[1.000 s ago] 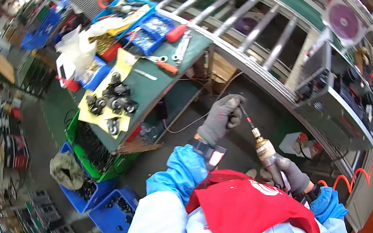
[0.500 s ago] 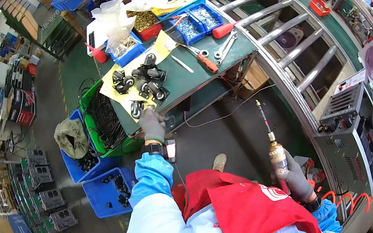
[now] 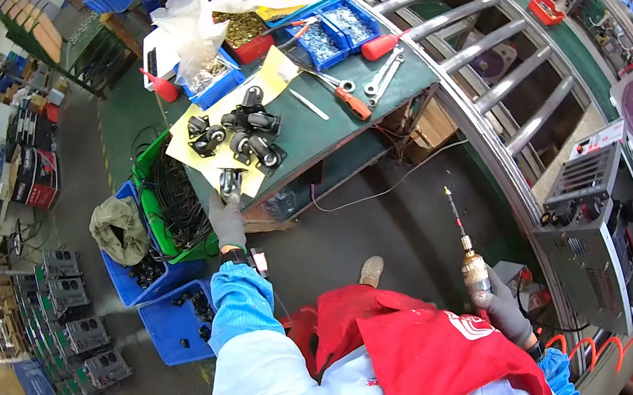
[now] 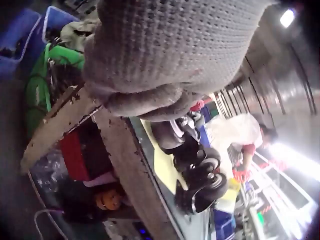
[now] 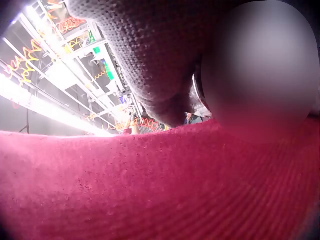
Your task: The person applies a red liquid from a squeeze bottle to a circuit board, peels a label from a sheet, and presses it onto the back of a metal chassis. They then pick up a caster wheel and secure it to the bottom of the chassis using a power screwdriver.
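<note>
In the head view, the gloved left hand [image 3: 227,225] reaches to the near corner of the green table and grips a black caster wheel [image 3: 230,182] lying on yellow paper [image 3: 182,150]. Curled fingers of that left hand [image 4: 165,55] cover part of the caster [image 4: 166,136] in the left wrist view. More black casters [image 3: 259,123] lie in a group just beyond it. Low on the right, the gloved right hand [image 3: 508,311] holds a power screwdriver [image 3: 474,271] with its long bit pointing away from the body. The right wrist view shows the glove [image 5: 145,55] against red cloth.
Blue part bins [image 3: 321,42], an orange-handled screwdriver [image 3: 353,104] and wrenches [image 3: 386,75] are on the table [image 3: 307,146]. A roller conveyor [image 3: 474,85] runs along the right, beside a metal-cased unit [image 3: 586,260]. Blue crates [image 3: 167,334] and a green one [image 3: 150,163] stand at the left.
My left hand has gone from beside the bit to the table corner and onto the caster. The right hand still holds the power screwdriver, and the head view has shifted.
</note>
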The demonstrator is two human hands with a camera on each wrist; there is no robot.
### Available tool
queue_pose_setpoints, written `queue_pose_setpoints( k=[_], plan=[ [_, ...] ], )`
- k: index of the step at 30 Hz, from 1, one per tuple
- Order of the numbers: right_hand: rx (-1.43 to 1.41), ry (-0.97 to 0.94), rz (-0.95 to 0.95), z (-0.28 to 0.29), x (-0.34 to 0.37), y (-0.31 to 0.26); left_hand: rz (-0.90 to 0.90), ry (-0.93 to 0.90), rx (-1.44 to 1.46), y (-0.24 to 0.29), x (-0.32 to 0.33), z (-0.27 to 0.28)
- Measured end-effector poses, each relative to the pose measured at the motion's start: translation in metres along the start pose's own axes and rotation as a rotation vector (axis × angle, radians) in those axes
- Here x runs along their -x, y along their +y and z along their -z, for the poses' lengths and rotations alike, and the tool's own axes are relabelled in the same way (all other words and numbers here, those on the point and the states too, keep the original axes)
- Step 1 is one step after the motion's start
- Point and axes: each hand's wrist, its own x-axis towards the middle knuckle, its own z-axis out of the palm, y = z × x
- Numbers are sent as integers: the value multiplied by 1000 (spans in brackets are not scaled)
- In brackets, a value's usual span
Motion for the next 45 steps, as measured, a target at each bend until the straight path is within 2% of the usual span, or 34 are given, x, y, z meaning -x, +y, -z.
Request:
queue_pose_setpoints(
  k=[1,2,5,9,10,11,13,15,16,17,21,22,23,25,26,29,31,33,34,37,40,45],
  plan=[
    [3,2,-1,1,0,1,-213,27,-142,-4,-4,-7],
    [4,4,-3,1,1,3,-89,-59,-121,-8,-11,-7],
    [6,-7,20,5,3,10,-46,-116,-276,34,1,-5],
    [-47,-34,3,17,11,27,-2,-99,-259,40,0,-4],
    [-29,-39,-1,19,15,28,98,-81,-78,60,7,-7],
    [-40,-36,8,20,18,29,317,-137,156,80,23,-6],
    [-74,-23,28,23,30,35,435,-292,516,112,54,-8],
    [-42,-55,111,42,33,60,636,-591,874,144,94,-19],
    [-27,-39,106,44,42,61,735,-816,1035,141,108,-32],
    [-15,-21,100,49,51,61,860,-1214,1381,139,130,-49],
    [18,7,141,79,104,73,973,-1436,1212,205,259,-119],
    [38,54,160,86,121,77,1048,-1463,1160,223,290,-133],
    [8,87,211,95,137,85,1038,-1572,1111,239,320,-148],
    [-52,162,307,118,167,102,932,-1546,848,266,378,-173],
    [-69,202,332,127,187,110,894,-1686,872,278,406,-182],
    [-123,312,398,149,237,137,704,-1806,719,306,494,-192],
    [-164,358,432,162,263,153,649,-1808,625,322,547,-191],
    [-236,392,460,187,259,171,541,-1803,576,318,586,-206],
    [-263,420,479,193,264,181,557,-1826,565,317,603,-205],
    [-338,474,503,204,289,203,365,-1773,437,329,653,-192],
    [-422,503,534,223,291,221,15,-1774,243,326,685,-209],
    [-545,629,601,253,306,218,-53,-1867,248,343,749,-246]
  ],
)
